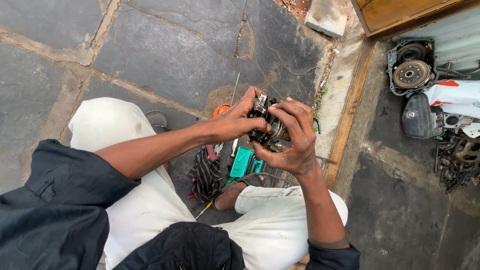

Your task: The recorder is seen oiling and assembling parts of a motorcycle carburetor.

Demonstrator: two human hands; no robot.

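Two hands, left (235,122) & right (295,140): we grip a grimy metal part (267,125) tight, above the green tool case (242,162).

The trousers (150,200) were off-white, the jacket sleeves (55,210) dark charcoal. A striped black-and-white cloth (206,176) lay beside a teal green tool case (243,161). An orange object (220,108) showed behind the dark, greasy metal part (266,125). The stone floor (165,45) was grey with tan seams; a sack (457,93) was white with red marks.
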